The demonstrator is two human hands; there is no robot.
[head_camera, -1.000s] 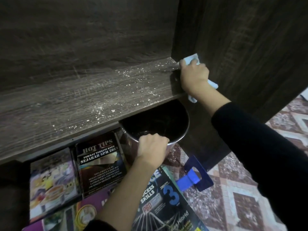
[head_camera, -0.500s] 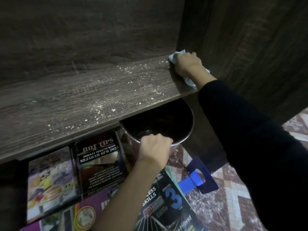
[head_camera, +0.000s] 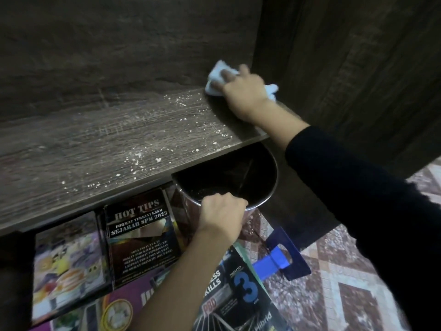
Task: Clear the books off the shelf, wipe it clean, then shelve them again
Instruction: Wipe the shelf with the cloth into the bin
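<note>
The dark wooden shelf [head_camera: 100,149] holds no books and is strewn with white crumbs. My right hand [head_camera: 243,94] presses a white cloth [head_camera: 218,78] onto the shelf's far right corner, against the back panel, fingers spread over the cloth. My left hand [head_camera: 220,215] grips the rim of a metal bin [head_camera: 260,187] held under the shelf's front edge. Several books lie on the floor below: a black "Hot Tips" book [head_camera: 140,237], a colourful one [head_camera: 66,266] and a "3" workbook [head_camera: 241,290].
The cabinet's dark side panel [head_camera: 346,80] rises right beside my right hand. A blue dustpan handle [head_camera: 279,261] lies on the patterned floor [head_camera: 334,290] to the right of the books. A purple book [head_camera: 133,302] sits under the others.
My right hand has slid the cloth leftward and deeper along the shelf, from the front right edge to the back corner. My left hand keeps the bin where it was.
</note>
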